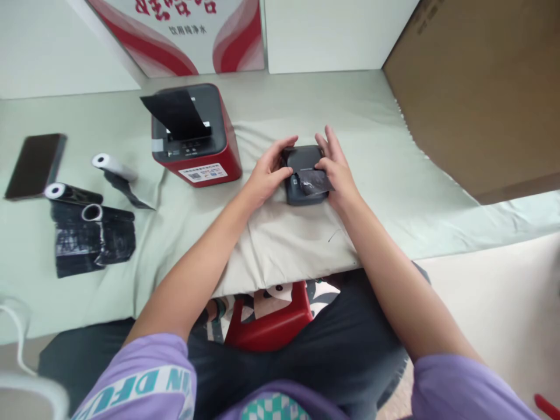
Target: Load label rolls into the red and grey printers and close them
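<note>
A small black printer (305, 156) rests on the cloth-covered table, with a short strip of black paper (313, 182) lying over its front half. My left hand (269, 172) grips its left side, thumb on the top edge and fingers around the far corner. On the other side, my right hand (339, 169) holds the right edge, its thumb on top near the paper strip and its other fingers stretched past the back corner. To the left stands a larger red printer (230, 146) with a black top and a black paper sheet (175, 111) sticking up from its slot.
Several paper rolls with black sheets, including a white-cored roll (116, 167) and a dark roll (120, 214), lie at the left. A phone (35, 165) is beyond them. White panels (328, 35) line the back; a cardboard box (485, 105) stands right. A red stool (271, 326) is below.
</note>
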Action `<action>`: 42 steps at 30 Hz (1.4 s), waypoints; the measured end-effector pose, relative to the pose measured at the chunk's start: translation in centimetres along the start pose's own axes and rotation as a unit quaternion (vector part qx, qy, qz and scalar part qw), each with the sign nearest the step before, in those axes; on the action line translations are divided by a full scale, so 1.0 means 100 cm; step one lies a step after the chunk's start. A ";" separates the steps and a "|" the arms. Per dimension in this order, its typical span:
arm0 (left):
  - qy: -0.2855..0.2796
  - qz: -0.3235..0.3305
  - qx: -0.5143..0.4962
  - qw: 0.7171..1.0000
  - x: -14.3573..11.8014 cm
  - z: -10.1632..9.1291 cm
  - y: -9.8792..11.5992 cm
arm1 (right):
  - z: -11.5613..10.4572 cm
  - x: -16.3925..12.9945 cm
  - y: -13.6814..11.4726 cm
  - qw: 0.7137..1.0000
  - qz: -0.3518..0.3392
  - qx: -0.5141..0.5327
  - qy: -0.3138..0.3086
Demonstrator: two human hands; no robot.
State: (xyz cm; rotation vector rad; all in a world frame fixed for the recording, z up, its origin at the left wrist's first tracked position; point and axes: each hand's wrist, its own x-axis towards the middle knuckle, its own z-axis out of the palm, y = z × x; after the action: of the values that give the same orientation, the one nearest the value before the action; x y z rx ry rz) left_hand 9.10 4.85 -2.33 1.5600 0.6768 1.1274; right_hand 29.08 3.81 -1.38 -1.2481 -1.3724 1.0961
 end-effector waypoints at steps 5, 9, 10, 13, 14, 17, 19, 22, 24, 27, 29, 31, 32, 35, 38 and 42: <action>-0.009 -0.002 0.019 1.000 -0.001 -0.003 -0.001 | 0.000 0.006 0.009 1.000 -0.002 -0.019 0.007; -0.005 -0.001 0.018 1.000 -0.001 -0.006 -0.009 | 0.000 0.005 0.017 0.999 0.007 -0.019 0.035; 0.000 0.002 0.021 1.000 -0.001 -0.006 -0.010 | -0.001 0.002 0.018 0.998 0.010 -0.021 0.051; 0.018 0.011 0.035 0.999 -0.002 -0.003 -0.013 | -0.004 -0.019 0.021 0.996 0.016 -0.029 0.085; 0.026 0.013 0.041 0.999 -0.003 -0.002 -0.012 | -0.005 -0.028 0.020 0.996 0.017 -0.034 0.086; 0.053 0.023 0.079 0.995 -0.007 0.005 -0.005 | 0.001 -0.059 0.016 0.996 0.010 -0.060 0.070; 0.081 0.033 0.123 0.989 -0.010 0.010 0.001 | 0.012 -0.074 0.011 0.992 -0.011 -0.102 0.067; 0.136 0.050 0.190 0.971 -0.015 0.017 0.013 | 0.031 -0.081 0.002 0.974 -0.068 -0.193 0.100; 0.171 0.069 0.219 0.958 -0.020 0.019 0.022 | 0.039 -0.074 -0.001 0.959 -0.094 -0.238 0.125; 0.208 0.097 0.253 0.940 -0.033 0.015 0.039 | 0.043 -0.055 -0.003 0.951 -0.103 -0.259 0.136; 0.236 0.116 0.274 0.925 -0.046 0.004 0.053 | 0.041 -0.045 -0.003 0.950 -0.108 -0.258 0.140; 0.288 0.152 0.297 0.897 -0.060 -0.018 0.067 | 0.039 -0.040 -0.002 0.949 -0.114 -0.256 0.145; 0.325 0.175 0.309 0.877 -0.066 -0.032 0.074 | 0.038 -0.040 -0.002 0.949 -0.115 -0.256 0.145; 0.461 0.155 0.268 0.831 -0.076 -0.080 0.087 | 0.037 -0.048 -0.001 0.948 -0.116 -0.261 0.138; 0.489 -0.014 0.037 0.872 -0.070 -0.113 0.085 | 0.036 -0.054 -0.002 0.951 -0.109 -0.249 0.148; 0.424 -0.049 -0.080 0.901 -0.056 -0.117 0.071 | 0.036 -0.051 0.000 0.959 -0.092 -0.212 0.163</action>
State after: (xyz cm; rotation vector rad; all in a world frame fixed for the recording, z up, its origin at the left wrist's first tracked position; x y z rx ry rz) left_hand -4.69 2.84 2.71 0.8286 1.1755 1.7434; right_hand 25.69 -1.37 -2.28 -1.4916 -1.4720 0.4485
